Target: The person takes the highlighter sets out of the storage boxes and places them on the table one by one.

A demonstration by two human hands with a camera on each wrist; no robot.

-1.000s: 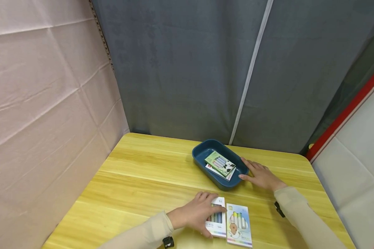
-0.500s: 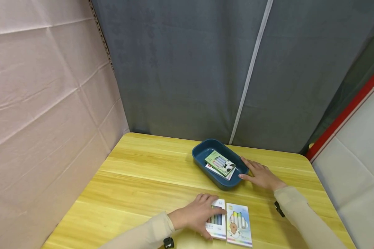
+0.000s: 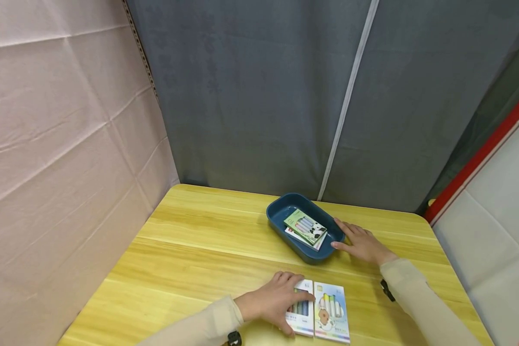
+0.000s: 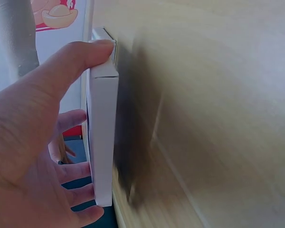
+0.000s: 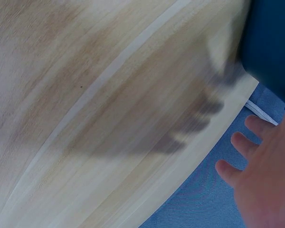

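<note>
My left hand (image 3: 273, 302) holds a flat white marker box (image 3: 302, 308) by its edges on the table, partly covering its front. In the left wrist view, the thumb (image 4: 97, 52) lies over one end of the box and the fingertips press the far part. Right beside it lies a second, pale blue marker box (image 3: 331, 312) with a cartoon bear. My right hand (image 3: 363, 245) rests with spread fingers at the right end of a dark blue tray (image 3: 274, 211). Inside the tray, a green panda box (image 3: 304, 227) overlaps a white box (image 3: 317, 245).
The yellow wooden table (image 3: 199, 240) runs back to a grey curtain (image 3: 251, 105). A pale cloth wall (image 3: 69, 144) stands on the left. On the right is a white panel (image 3: 497, 206) with a red edge.
My left hand has slid the white marker box slightly toward me, so its far edge now nearly lines up with the pale blue box. My right hand and the tray stay put.
</note>
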